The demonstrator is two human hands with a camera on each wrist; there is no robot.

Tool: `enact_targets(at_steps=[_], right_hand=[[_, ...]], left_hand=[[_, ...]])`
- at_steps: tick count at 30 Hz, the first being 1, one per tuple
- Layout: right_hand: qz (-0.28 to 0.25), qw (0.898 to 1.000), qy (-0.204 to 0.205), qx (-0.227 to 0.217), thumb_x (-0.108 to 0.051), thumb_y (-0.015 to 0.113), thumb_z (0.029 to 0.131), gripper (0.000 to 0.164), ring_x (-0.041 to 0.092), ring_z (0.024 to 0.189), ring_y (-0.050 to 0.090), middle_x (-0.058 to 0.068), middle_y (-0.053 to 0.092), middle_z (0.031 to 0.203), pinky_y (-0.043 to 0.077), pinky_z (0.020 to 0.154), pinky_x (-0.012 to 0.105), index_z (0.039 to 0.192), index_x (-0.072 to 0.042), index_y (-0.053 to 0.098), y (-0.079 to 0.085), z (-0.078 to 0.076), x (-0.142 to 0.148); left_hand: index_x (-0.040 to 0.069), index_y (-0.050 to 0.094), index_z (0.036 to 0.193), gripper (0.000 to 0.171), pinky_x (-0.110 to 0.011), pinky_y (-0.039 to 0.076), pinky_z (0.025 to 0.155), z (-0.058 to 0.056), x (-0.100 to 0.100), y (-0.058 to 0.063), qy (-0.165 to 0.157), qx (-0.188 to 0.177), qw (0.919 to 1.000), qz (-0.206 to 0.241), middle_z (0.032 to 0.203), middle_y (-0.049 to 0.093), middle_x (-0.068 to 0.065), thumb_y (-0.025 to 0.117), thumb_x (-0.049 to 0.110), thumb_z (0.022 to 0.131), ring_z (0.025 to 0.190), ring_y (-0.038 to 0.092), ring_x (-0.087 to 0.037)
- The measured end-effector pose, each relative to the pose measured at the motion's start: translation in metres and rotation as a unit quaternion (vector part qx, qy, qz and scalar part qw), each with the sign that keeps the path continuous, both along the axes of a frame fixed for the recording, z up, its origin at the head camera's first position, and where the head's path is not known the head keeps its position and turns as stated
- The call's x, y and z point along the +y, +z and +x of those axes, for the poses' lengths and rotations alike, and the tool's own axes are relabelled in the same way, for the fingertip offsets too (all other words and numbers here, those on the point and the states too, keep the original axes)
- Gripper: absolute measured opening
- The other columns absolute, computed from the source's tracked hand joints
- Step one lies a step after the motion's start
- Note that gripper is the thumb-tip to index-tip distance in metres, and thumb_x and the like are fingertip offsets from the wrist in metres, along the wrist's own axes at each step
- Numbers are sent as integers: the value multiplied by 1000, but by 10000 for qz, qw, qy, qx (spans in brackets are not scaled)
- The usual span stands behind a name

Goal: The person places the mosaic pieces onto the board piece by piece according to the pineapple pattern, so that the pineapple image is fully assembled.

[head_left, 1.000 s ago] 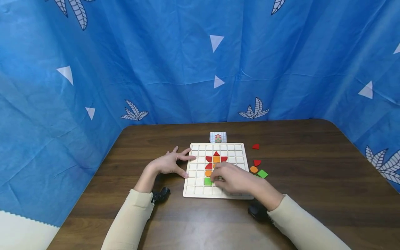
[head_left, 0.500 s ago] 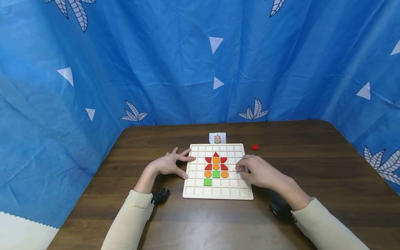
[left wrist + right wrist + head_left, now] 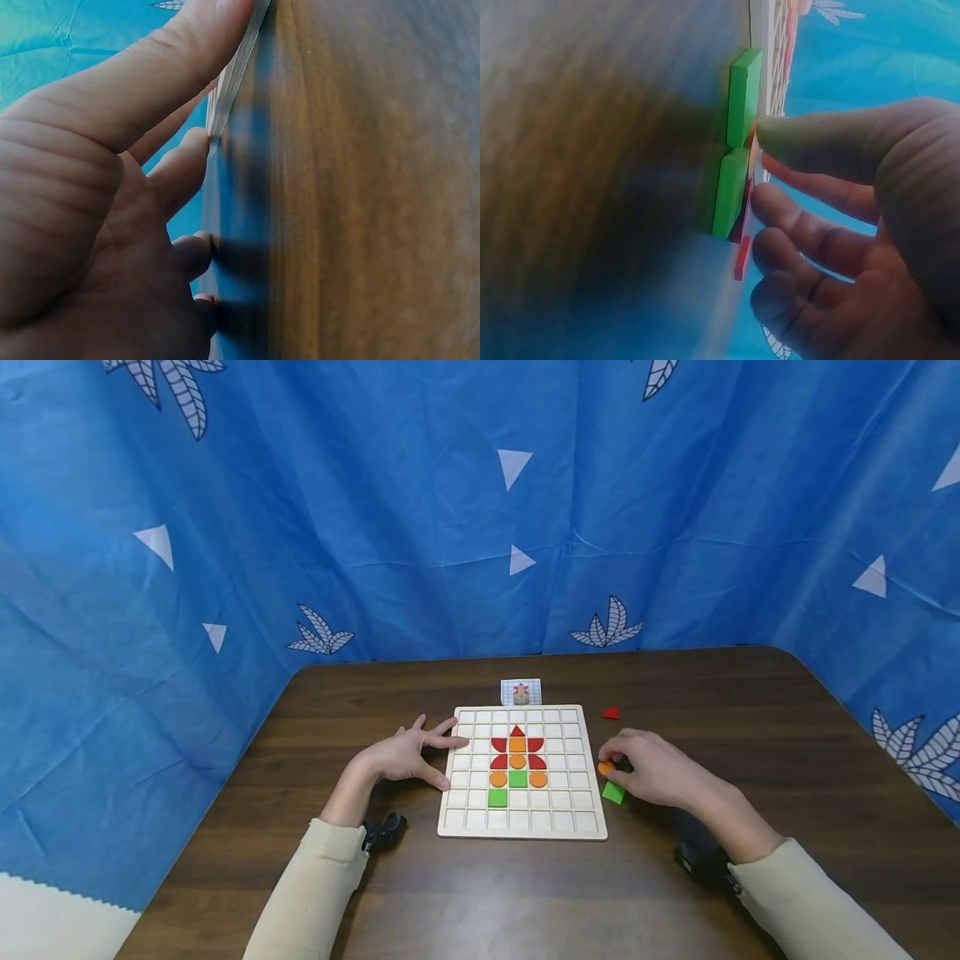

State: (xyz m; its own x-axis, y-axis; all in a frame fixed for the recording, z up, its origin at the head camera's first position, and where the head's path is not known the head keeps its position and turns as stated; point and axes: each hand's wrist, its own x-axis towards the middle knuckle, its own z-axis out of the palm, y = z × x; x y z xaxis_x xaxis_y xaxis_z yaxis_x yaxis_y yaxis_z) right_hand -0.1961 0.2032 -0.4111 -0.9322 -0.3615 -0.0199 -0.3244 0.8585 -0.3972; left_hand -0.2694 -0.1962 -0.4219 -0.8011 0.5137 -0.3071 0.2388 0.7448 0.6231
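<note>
In the head view, a pale gridded board (image 3: 558,821) bears red, orange and green flat pieces in a symmetrical figure, plus a lone green square (image 3: 497,797) at lower left. My left hand (image 3: 401,755) rests with spread fingers on the board's left edge. Off the board's right edge, my right hand (image 3: 651,768) has its thumb and fingertips right at an orange disc (image 3: 604,767) on the table. A green square (image 3: 613,792) lies just below that hand. The right wrist view shows another green square (image 3: 731,193) beside it, with red pieces behind.
A small printed card (image 3: 521,692) with a similar figure lies behind the board. A red piece (image 3: 611,713) sits on the brown table (image 3: 480,902) beyond the right hand. A blue curtain (image 3: 420,510) hangs behind the table.
My right hand has moved right, from over the figure to the loose pieces beside the board. The figure it partly covered is now in sight. The left hand stays put.
</note>
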Motion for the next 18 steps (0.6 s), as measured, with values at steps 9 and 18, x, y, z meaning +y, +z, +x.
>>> enact_targets(at_steps=[9,18], right_hand=[[305,9995,3,-112,-11,80,89,25,19,88,56,4,68,101,58,82,40,113,-8,76,-1,-4,-3],[481,9987,142,-126,-8,81,88,25,19,86,54,3,65,96,58,80,39,112,-8,76,5,-2,-9]], left_hand=[[36,59,145,75,-75,-3,121,0,1,0,81,34,9999,-66,173,22,6,90,37,77,160,-10,-41],[38,59,145,75,-76,-1,120,2,2,0,156,36,9998,-93,173,23,7,90,36,76,160,-10,-41]])
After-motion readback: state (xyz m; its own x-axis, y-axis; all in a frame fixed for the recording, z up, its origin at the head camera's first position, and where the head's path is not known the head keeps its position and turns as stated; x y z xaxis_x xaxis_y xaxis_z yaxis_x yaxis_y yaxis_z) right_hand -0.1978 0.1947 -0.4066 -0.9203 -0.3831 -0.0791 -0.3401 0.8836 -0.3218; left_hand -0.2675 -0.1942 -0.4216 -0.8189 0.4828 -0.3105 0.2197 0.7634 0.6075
